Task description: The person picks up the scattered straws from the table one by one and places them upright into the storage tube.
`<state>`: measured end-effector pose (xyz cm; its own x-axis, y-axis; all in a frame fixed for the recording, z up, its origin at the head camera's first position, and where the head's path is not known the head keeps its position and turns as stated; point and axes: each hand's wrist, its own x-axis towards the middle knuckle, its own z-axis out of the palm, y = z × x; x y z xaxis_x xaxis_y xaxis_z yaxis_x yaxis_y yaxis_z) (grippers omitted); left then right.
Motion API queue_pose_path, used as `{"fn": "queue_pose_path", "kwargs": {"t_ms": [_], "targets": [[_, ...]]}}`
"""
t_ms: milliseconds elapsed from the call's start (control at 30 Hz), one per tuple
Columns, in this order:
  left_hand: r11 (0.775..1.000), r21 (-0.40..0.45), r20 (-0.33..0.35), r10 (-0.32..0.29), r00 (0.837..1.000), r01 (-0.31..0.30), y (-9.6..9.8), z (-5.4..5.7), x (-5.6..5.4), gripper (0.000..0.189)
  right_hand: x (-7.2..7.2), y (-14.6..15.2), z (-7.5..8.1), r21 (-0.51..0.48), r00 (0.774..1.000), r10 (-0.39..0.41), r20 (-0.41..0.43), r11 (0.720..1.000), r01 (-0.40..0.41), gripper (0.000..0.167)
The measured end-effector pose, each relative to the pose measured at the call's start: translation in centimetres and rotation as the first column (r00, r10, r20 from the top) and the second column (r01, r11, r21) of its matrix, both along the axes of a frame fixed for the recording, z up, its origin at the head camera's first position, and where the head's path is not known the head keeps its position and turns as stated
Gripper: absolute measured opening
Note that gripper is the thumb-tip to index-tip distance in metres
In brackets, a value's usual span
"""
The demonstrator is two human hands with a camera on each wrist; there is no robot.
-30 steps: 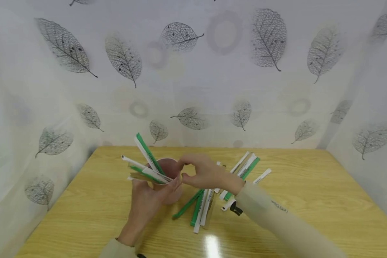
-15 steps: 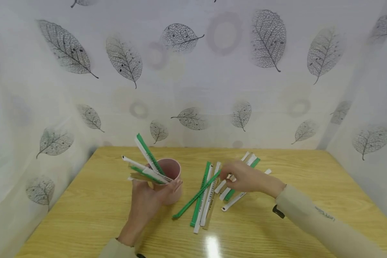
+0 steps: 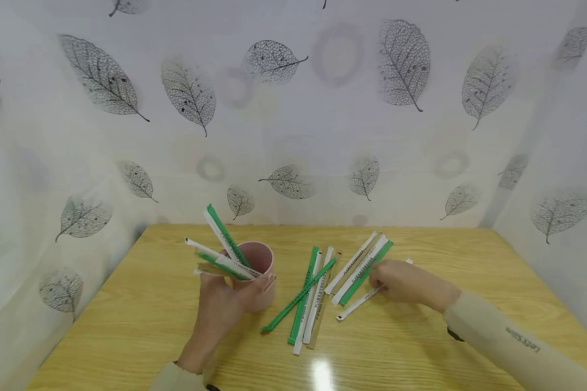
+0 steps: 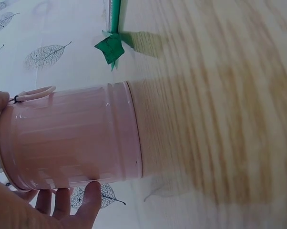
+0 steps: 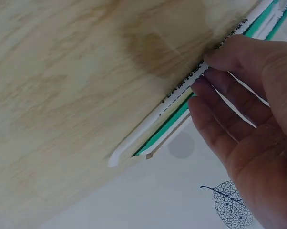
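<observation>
My left hand [image 3: 220,304] grips a pink cup [image 4: 72,138] that stands upright on the table. Several paper-wrapped straws [image 3: 227,236], green, white and brown, lean out of its mouth over my hand. On the right side of the table, my right hand [image 3: 403,279] pinches a thin white wrapped straw [image 5: 148,124], which lies slanted at the right of a row. In the right wrist view the thumb is on one side of this straw and the fingertips on the other. My right hand hides part of its length.
Left of my right hand lies a slanted row with a green straw [image 3: 379,254] and white ones. Nearer the cup is a second bunch of wrapped straws [image 3: 315,309], with a green straw [image 3: 286,310] crossing over it. A leaf-patterned cloth [image 3: 293,119] rises behind the wooden table [image 3: 127,304].
My right hand has moved from the cup's rim to the right, across the bunches, down to the outermost white straw. My left hand has stayed on the cup.
</observation>
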<state>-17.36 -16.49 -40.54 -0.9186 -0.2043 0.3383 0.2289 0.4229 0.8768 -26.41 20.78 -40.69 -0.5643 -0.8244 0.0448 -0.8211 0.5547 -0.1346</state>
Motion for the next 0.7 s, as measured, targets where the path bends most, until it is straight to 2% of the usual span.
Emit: {"fn": "queue_pose_path", "kwargs": {"t_ms": [367, 700], "targets": [[1.0, -0.004, -0.021, 0.002, 1.0, -0.002, -0.11, -0.12, -0.12, 0.069, 0.57, 0.29, -0.64, -0.007, 0.986, 0.04, -0.16, 0.999, -0.041, 0.029], [0.999, 0.03, -0.064, -0.024, 0.998, 0.026, -0.13, -0.08, -0.16, 0.064, 0.49, 0.0, -0.87, 0.025, 0.986, 0.032, -0.162, 0.999, -0.029, 0.027]]}}
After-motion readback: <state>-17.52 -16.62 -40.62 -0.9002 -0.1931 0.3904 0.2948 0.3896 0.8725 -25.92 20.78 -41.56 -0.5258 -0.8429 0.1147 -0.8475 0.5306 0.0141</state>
